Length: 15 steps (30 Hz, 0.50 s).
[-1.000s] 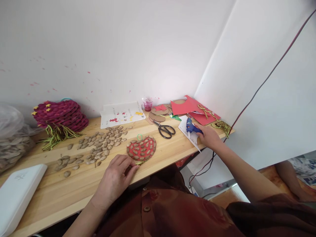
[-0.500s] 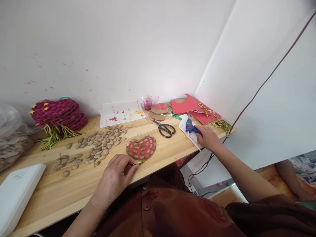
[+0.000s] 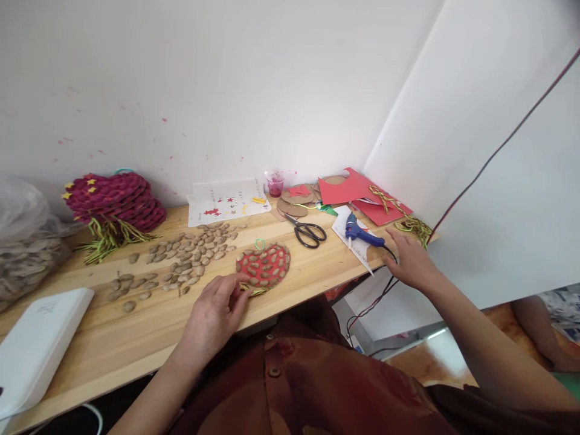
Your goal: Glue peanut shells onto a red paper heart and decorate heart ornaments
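Note:
A red heart-like piece (image 3: 260, 272) covered with peanuts lies flat on the table, a green loop at its top. Strands of yellow-green yarn (image 3: 256, 292) run along its lower edge. My left hand (image 3: 216, 309) has its fingers curled and closed at that yarn; the fingertips partly hide it. Off to the right, the blue glue gun (image 3: 362, 232) rests on a white paper sheet (image 3: 344, 219). My right hand (image 3: 411, 261) is just right of the gun's handle, apart from it, fingers spread and holding nothing.
Black scissors (image 3: 308, 233) lie beyond the heart. Loose peanuts (image 3: 194, 254) spread left of it. A white box (image 3: 45, 338), a plastic bag of peanuts (image 3: 27, 260) and stacked purple pieces (image 3: 118, 202) stand leftward. Red paper (image 3: 338, 188) and a hanging cable (image 3: 498, 145) are rightward.
My right hand has let go of the glue gun and moved right, away from it. The gun stays on the paper. My left hand remains at the yarn, showing more of it.

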Each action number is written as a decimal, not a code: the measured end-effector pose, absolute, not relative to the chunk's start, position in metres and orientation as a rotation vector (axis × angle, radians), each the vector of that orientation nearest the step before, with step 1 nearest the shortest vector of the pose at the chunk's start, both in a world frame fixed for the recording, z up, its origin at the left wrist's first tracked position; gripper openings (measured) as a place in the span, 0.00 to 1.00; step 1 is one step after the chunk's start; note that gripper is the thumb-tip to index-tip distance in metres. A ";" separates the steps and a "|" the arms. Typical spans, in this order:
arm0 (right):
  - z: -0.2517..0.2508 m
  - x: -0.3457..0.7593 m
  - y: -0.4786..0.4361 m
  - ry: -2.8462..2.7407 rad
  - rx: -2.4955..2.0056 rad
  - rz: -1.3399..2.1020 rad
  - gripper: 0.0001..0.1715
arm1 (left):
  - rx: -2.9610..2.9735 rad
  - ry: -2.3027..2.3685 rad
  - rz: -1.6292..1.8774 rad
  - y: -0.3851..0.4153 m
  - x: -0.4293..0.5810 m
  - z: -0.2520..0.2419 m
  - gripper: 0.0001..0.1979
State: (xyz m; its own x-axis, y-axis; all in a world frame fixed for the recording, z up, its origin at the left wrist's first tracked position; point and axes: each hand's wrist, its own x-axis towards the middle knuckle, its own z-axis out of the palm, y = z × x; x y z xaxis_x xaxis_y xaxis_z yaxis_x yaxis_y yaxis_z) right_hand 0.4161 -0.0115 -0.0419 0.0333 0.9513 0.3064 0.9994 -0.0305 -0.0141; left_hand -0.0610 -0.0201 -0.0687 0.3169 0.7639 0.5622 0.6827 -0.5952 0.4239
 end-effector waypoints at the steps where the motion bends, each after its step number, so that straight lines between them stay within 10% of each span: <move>1: -0.040 0.415 -0.013 -2.010 -2.124 -0.346 0.41 | 2.446 1.373 1.146 -0.020 -0.061 -0.068 0.09; 10: -0.001 0.305 -0.017 -2.070 -1.681 0.119 0.23 | 2.307 1.439 1.166 -0.020 -0.059 -0.062 0.13; 15: -0.004 0.229 0.006 -2.019 -1.584 0.742 0.33 | 2.392 1.411 1.067 -0.020 -0.058 -0.066 0.24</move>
State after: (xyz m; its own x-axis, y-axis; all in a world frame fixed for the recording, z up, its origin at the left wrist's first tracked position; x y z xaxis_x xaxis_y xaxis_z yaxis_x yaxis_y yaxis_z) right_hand 0.2286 0.0060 -0.0042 -0.2261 0.9736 0.0312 0.7219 0.1890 -0.6657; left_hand -0.0576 -0.0201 -0.0659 0.2978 0.8166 0.4945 0.6981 -0.5396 0.4707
